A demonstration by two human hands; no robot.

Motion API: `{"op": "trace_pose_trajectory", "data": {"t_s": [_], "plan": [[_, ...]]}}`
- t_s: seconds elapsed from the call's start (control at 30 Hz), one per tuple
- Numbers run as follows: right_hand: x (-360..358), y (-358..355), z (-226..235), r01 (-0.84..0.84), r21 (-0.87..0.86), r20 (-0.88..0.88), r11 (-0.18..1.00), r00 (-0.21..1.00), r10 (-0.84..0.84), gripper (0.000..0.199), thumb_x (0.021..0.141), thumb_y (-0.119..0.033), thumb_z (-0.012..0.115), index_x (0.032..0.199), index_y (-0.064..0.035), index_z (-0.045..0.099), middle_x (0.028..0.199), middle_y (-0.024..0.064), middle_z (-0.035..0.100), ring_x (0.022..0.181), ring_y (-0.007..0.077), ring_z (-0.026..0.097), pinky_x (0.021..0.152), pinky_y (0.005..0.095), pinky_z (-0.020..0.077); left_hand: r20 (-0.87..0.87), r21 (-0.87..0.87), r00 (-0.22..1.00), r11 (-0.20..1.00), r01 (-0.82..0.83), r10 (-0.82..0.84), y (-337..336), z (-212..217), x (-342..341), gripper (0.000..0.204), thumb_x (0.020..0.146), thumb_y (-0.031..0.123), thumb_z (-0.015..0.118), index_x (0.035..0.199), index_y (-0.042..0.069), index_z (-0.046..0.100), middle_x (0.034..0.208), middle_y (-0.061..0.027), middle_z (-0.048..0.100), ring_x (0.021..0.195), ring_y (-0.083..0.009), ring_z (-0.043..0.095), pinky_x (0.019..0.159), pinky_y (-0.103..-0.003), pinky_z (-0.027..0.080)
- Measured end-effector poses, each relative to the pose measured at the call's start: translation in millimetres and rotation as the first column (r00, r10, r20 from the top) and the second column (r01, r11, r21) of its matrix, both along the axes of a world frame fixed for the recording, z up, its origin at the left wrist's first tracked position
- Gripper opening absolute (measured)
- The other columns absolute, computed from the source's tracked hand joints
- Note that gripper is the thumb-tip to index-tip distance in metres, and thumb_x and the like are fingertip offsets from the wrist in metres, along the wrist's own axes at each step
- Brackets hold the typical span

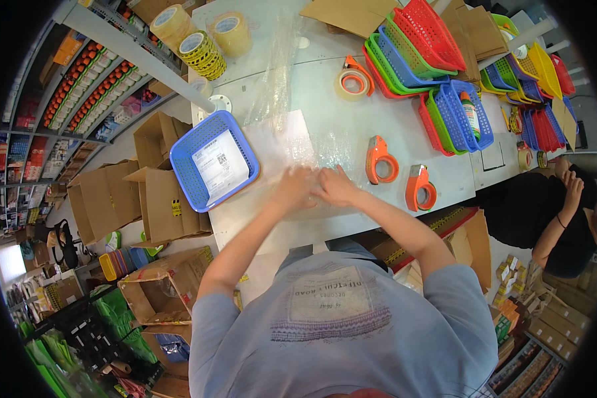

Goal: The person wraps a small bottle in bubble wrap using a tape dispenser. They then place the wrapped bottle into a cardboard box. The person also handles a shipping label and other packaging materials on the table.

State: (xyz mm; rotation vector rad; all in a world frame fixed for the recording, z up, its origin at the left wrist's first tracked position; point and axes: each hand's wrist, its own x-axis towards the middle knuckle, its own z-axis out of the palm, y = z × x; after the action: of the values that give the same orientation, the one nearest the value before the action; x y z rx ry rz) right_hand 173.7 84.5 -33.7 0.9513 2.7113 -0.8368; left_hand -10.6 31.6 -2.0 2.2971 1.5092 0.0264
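Observation:
My left hand (296,190) and my right hand (338,188) meet close together at the near part of the table. Both have bent fingers on the near end of clear bubble wrap (278,86), which stretches away toward the far edge. Motion slightly smears the left hand. Whether anything lies inside the wrap under my fingers cannot be made out. A white sheet (300,126) shows beneath the wrap. Left of my hands stands a blue plastic basket (179,161) with a printed paper slip (220,166) in it.
Orange tape dispensers (381,161) lie to the right on the white table (265,229). Tape rolls (172,26) stand at the far left, near a metal post (139,60). Stacked coloured baskets (411,50) fill the far right. Cardboard boxes (169,205) flank the table; another person (544,212) is at right.

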Motion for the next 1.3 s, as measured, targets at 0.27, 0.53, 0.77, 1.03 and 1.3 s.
{"op": "trace_pose_trajectory", "data": {"t_s": [0.27,0.53,0.77,1.03,1.3], "plan": [[-30,144,-44,-0.034,0.053,-0.440,0.998,0.896,0.054,0.038,0.075,-0.014,0.064,0.112,-0.0052,0.057,0.095,0.0156,0.062,0.097,0.0314,0.059,0.086,0.0415,0.0441,0.128,0.004,0.973,0.981,-0.193,0.191,14,-7,11,0.111,0.055,0.070,0.071,0.134,0.000,0.036,0.124,-0.0227,0.050,0.120,-0.0339,0.046,0.100,-0.047,0.034],[-56,166,-37,-0.047,-0.157,0.024,0.987,0.998,0.051,0.022,0.063,-0.009,0.074,0.081,-0.0048,0.062,0.080,0.0084,0.065,0.083,0.0257,0.063,0.081,0.0461,0.0441,0.079,-0.303,0.973,0.935,-0.186,0.219,50,9,-1,0.103,0.056,0.074,0.067,0.125,0.001,0.045,0.120,-0.0233,0.053,0.114,-0.0357,0.050,0.100,-0.045,0.033],[-42,146,22,-0.327,-0.352,-0.183,0.877,0.943,0.278,0.012,0.064,-0.007,0.069,0.067,-0.0028,0.059,0.071,0.0122,0.064,0.068,0.0286,0.061,0.059,0.0356,0.0470,0.064,0.159,0.982,0.970,-0.186,0.178,22,-3,4,0.064,0.084,0.057,0.052,0.112,-0.001,0.048,0.134,-0.0260,0.037,0.129,-0.0412,0.031,0.102,-0.063,0.019],[-1,65,34,-0.173,-0.075,-0.134,0.982,0.978,0.162,0.034,0.070,-0.016,0.072,0.097,-0.0017,0.057,0.089,0.0151,0.060,0.082,0.0321,0.059,0.069,0.0412,0.0462,0.166,0.038,0.962,0.973,-0.226,0.217,9,-10,9,0.074,0.068,0.058,0.067,0.111,0.001,0.050,0.111,-0.0148,0.050,0.117,-0.0330,0.044,0.104,-0.062,0.018],[46,-4,23,-0.017,0.088,0.031,0.996,0.999,0.014,0.089,0.064,-0.032,0.078,0.134,0.0009,0.036,0.128,0.0149,0.050,0.122,0.0248,0.044,0.100,0.0450,0.0346,0.133,0.079,0.990,0.996,-0.045,0.034,-12,16,22,0.090,0.068,0.051,0.072,0.138,0.006,0.037,0.119,-0.0170,0.046,0.112,-0.0361,0.043,0.100,-0.051,0.031]]}}
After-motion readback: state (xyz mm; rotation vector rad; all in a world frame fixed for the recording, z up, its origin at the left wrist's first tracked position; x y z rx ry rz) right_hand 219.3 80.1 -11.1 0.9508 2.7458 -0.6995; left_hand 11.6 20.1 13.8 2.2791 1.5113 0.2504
